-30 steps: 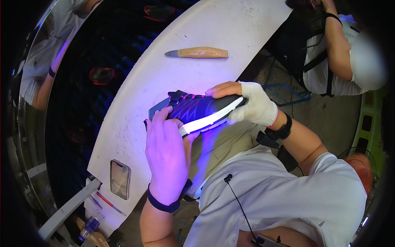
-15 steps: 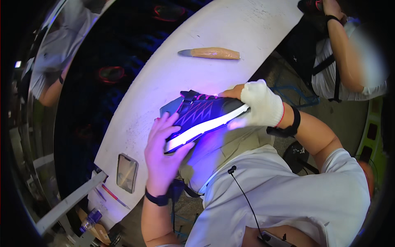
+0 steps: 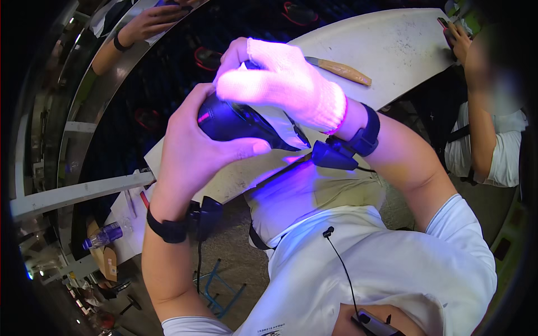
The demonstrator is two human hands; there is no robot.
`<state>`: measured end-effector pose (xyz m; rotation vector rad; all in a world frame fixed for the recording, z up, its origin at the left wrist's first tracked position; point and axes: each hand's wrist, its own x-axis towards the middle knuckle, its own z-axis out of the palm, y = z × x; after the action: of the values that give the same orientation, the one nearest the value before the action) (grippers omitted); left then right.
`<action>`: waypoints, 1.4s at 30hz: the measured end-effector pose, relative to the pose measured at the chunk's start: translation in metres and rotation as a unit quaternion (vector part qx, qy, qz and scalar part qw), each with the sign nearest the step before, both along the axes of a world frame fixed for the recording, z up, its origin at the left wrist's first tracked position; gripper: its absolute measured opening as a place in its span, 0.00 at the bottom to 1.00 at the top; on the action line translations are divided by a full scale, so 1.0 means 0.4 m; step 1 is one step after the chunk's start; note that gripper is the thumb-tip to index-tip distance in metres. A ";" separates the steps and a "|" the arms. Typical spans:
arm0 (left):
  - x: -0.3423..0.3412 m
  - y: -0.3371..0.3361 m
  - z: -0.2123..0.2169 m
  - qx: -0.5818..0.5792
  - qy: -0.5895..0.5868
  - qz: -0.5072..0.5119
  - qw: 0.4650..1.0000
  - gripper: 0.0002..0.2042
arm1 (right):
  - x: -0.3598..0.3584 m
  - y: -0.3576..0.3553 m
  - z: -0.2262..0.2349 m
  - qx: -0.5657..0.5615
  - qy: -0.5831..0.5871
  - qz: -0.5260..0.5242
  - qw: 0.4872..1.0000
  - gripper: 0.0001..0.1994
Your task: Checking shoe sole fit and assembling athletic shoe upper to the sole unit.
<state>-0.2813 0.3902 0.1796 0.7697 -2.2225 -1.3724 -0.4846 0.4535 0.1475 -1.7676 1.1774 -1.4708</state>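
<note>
A black shoe (image 3: 230, 123) with a pink mark is tilted in the bright violet light. My left hand (image 3: 193, 140), bare and with a black wrist strap, clasps its near end, thumb along the side. On top, my right hand (image 3: 283, 84) in a white knitted glove bends its fingers over the shoe's far side. Its fingertips and most of the white sole are hidden. Beyond the right hand, a knife (image 3: 344, 71) with a tan handle and grey blade rests on the white table (image 3: 392, 36).
Along the table's far-left side runs a dark surface with red-edged shoes (image 3: 207, 57). A pale bar (image 3: 84, 193) and a purple-tinted bottle (image 3: 103, 236) are at left. A co-worker's arm (image 3: 476, 112) shows at right. At upper left another forearm (image 3: 123, 42) appears, possibly reflected.
The shoe has been lifted up and left, and turned so its glowing sole side no longer faces me. My right hand has moved from the toe to over the shoe.
</note>
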 end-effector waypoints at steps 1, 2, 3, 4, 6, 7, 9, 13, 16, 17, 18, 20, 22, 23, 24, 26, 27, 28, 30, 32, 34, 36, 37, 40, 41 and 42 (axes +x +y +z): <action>0.007 -0.010 0.002 -0.006 -0.015 -0.006 1.000 0.36 | 0.012 -0.009 -0.012 -0.028 -0.007 -0.005 1.000 0.16; 0.015 -0.012 0.002 -0.007 -0.013 0.001 1.000 0.36 | 0.021 -0.013 -0.022 -0.030 -0.006 0.002 1.000 0.16; 0.026 -0.013 -0.001 0.018 -0.021 0.005 1.000 0.35 | 0.029 -0.014 -0.032 -0.011 -0.153 -0.019 0.988 0.15; 0.035 -0.015 -0.007 0.044 -0.027 0.004 0.999 0.34 | 0.034 -0.015 -0.051 0.009 -0.296 -0.044 0.954 0.14; 0.046 -0.014 -0.027 0.066 -0.040 0.023 0.997 0.33 | -0.004 -0.079 -0.132 0.039 -0.646 0.185 0.739 0.14; 0.052 -0.009 -0.045 0.089 -0.028 0.055 0.994 0.32 | 0.004 -0.090 -0.113 0.087 -0.596 0.153 0.784 0.13; 0.059 0.007 -0.052 0.090 -0.006 0.086 0.992 0.31 | 0.045 -0.091 -0.069 0.125 -0.470 0.120 0.866 0.13; 0.025 0.023 -0.006 0.086 -0.075 0.125 0.986 0.31 | 0.075 -0.079 -0.004 0.128 -0.228 0.114 0.959 0.11; -0.019 0.014 0.009 0.045 -0.074 0.106 0.991 0.30 | 0.029 -0.057 0.033 0.163 -0.168 0.094 0.968 0.10; -0.034 0.013 0.012 -0.028 -0.099 0.092 0.990 0.31 | 0.016 -0.056 0.018 0.107 -0.114 0.070 0.985 0.10; -0.048 0.013 0.017 -0.101 -0.123 0.078 0.984 0.31 | 0.000 -0.055 0.003 0.050 -0.059 0.047 0.996 0.10; -0.085 0.025 0.024 -0.141 -0.108 0.051 0.983 0.38 | -0.034 -0.018 0.010 0.120 -0.152 0.068 0.979 0.11; -0.110 0.056 0.059 -0.187 -0.187 0.043 0.963 0.37 | -0.050 0.016 0.019 0.118 -0.196 0.069 0.971 0.14; -0.112 0.070 0.054 -0.198 -0.204 0.024 0.958 0.41 | -0.060 0.033 0.015 0.057 -0.149 0.061 0.985 0.19; -0.111 0.090 0.038 -0.264 -0.165 -0.003 0.950 0.43 | -0.075 0.059 0.023 0.071 -0.141 0.070 0.985 0.25; -0.112 0.129 0.049 -0.323 -0.169 -0.054 0.930 0.43 | -0.071 0.108 0.014 0.090 -0.202 0.057 0.974 0.32; -0.121 0.139 0.050 -0.321 -0.163 -0.061 0.931 0.43 | -0.083 0.136 0.021 0.113 -0.240 0.085 0.961 0.39; -0.127 0.153 0.050 -0.368 -0.124 -0.083 0.918 0.38 | -0.080 0.162 0.020 0.104 -0.240 0.088 0.961 0.39; -0.130 0.184 0.040 -0.408 -0.082 -0.112 0.902 0.33 | -0.082 0.227 0.042 0.133 -0.150 0.031 0.979 0.35; -0.132 0.216 0.027 -0.483 -0.096 -0.108 0.863 0.28 | -0.096 0.265 0.011 0.089 -0.102 0.019 0.991 0.29; -0.120 0.219 0.020 -0.491 -0.092 -0.141 0.855 0.27 | -0.096 0.301 -0.005 0.040 -0.060 0.014 0.997 0.24; -0.100 0.199 0.031 -0.500 -0.102 -0.171 0.843 0.27 | -0.085 0.336 0.001 -0.032 0.179 -0.005 0.983 0.25; -0.089 0.172 0.043 -0.466 -0.081 -0.211 0.855 0.28 | -0.051 0.361 0.018 0.019 0.116 -0.031 0.993 0.29; 0.011 0.124 0.038 -0.429 -0.124 -0.232 0.864 0.41 | -0.025 0.379 -0.043 -0.030 0.150 -0.026 0.988 0.39; 0.045 0.133 0.043 -0.234 -0.077 -0.214 0.945 0.48 | -0.015 0.376 -0.075 0.017 0.166 -0.070 0.984 0.43; 0.080 0.145 0.037 -0.028 -0.022 -0.176 0.984 0.54 | -0.006 0.362 -0.120 0.065 0.182 -0.110 0.975 0.47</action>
<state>-0.2492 0.4483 0.1943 0.4011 -2.5099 -1.4502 -0.4869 0.5981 0.0995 -1.9141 1.6624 -1.1807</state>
